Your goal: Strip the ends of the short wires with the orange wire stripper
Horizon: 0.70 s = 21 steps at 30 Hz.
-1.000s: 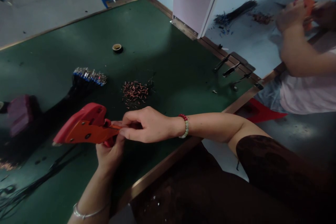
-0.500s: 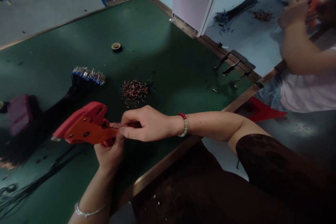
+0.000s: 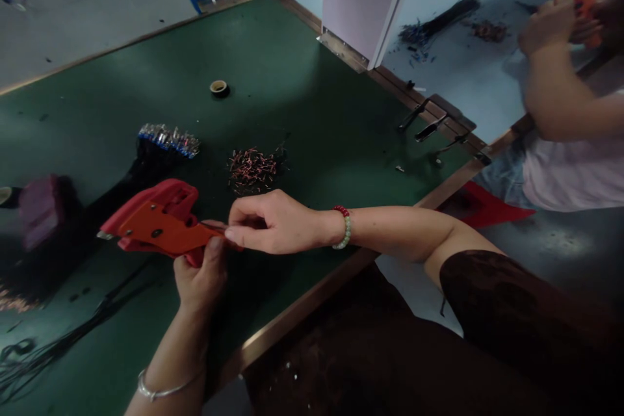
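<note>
My left hand [image 3: 202, 273] is wrapped around a red and orange wire stripper [image 3: 163, 224], thumb on its near side. The metal tip of the tool points left, above the green table. Close to the tool's right end, my right hand [image 3: 270, 224] is closed with thumb and forefinger pinched together. Something thin and dark shows at those fingertips, too small to make out. Just beyond my right hand lies a pile of short coppery wire scraps [image 3: 253, 169]. To the left rests a bundle of black wires [image 3: 107, 198] with silver and blue terminals [image 3: 168, 140] at its end.
A tape roll [image 3: 219, 88] stands on the green table [image 3: 302, 97]. At left are a purple block [image 3: 41, 211] and loose black cables [image 3: 63, 348]. A black metal fixture [image 3: 439, 117] sits by the right edge. Across a white panel [image 3: 365, 0], another person's hand [image 3: 550, 23] holds an orange tool.
The wire stripper has tilted slightly, and my left thumb now shows more clearly on it. My right hand has shifted slightly up, its fingertips a little farther right of the left hand.
</note>
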{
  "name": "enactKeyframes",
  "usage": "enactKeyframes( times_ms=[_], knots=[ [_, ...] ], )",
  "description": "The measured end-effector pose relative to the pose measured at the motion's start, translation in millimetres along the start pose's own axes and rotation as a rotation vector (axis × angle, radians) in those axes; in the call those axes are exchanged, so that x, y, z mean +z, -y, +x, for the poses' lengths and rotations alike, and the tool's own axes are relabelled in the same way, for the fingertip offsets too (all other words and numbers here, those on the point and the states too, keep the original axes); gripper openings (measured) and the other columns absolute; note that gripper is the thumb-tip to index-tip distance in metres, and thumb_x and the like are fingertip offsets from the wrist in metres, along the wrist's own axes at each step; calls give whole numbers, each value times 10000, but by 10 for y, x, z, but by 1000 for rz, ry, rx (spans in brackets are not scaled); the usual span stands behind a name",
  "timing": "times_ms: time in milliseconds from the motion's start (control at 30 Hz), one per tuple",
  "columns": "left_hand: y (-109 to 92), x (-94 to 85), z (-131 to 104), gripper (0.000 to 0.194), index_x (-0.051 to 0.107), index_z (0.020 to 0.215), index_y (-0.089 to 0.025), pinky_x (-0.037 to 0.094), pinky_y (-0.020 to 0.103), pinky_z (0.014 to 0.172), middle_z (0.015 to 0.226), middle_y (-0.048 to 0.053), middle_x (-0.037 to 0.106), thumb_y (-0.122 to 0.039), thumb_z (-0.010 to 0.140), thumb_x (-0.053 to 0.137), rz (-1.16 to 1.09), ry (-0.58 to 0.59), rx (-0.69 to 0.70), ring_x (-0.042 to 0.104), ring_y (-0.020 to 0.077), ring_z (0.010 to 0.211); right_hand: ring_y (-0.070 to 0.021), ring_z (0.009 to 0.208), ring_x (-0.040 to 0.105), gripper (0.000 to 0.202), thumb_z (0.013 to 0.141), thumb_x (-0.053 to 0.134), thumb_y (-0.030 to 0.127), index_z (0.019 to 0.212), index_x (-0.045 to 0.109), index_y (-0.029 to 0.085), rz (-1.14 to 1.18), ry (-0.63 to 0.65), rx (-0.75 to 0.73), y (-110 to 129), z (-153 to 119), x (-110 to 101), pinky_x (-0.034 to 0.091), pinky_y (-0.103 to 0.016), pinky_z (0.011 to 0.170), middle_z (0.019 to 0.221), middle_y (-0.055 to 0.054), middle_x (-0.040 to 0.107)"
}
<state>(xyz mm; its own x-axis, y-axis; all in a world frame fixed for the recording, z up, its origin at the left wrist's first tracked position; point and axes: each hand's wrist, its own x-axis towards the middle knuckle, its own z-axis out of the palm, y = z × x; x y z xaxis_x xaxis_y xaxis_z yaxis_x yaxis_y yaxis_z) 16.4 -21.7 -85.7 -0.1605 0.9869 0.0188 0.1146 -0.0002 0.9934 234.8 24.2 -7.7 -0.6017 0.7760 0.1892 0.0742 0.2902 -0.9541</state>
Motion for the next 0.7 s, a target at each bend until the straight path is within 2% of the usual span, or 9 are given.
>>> enactKeyframes(
  times_ms=[67,167,233,367,500,633,700],
  knots=[
    [-113,68,21,372,677,1154,-242,589,338,889,1031,22,757,-498,896,757,-159,-28,-11,711,216,934,-91,650,517,170,969,617,287,868,620,151,24,-28,-2,-22,14,-30,384,-218,644,733,29,608],
    [-233,133,48,439,647,1178,-244,609,409,921,974,44,764,-603,926,666,-404,90,-58,729,263,969,-73,582,542,174,997,581,298,904,613,153,118,-34,19,-76,45,-70,408,-208,602,720,37,624],
    [-261,133,63,424,641,1116,-237,616,453,926,940,64,764,-601,902,687,-467,162,-73,738,279,957,-71,515,541,166,1006,571,312,969,612,156,187,-46,38,-114,71,-96,410,-205,552,671,57,610],
    [-247,76,73,283,616,1006,-230,618,517,943,914,44,735,-450,884,745,-478,203,-83,754,265,922,-74,492,544,179,1000,591,328,1021,617,152,206,-118,20,-172,127,-179,427,-205,541,616,79,566],
    [-235,38,50,213,628,996,-214,628,506,935,919,45,724,-398,935,718,-385,229,-43,756,257,935,-64,611,590,171,1002,599,312,1023,639,148,127,-220,-90,-226,180,-294,475,-207,628,808,26,633],
    [-266,39,9,245,635,1008,-190,640,505,902,926,73,746,-370,904,765,-257,286,-87,757,281,930,-78,685,615,159,1039,534,266,1078,627,144,14,-218,-118,-254,194,-404,513,-230,697,954,-26,691],
    [-295,55,-3,238,643,985,-184,642,505,891,915,81,753,-356,891,778,-240,314,-122,756,285,921,-110,764,652,163,1056,496,229,1103,628,146,-150,-194,-169,-243,187,-451,532,-273,790,955,-37,712]
  ],
)
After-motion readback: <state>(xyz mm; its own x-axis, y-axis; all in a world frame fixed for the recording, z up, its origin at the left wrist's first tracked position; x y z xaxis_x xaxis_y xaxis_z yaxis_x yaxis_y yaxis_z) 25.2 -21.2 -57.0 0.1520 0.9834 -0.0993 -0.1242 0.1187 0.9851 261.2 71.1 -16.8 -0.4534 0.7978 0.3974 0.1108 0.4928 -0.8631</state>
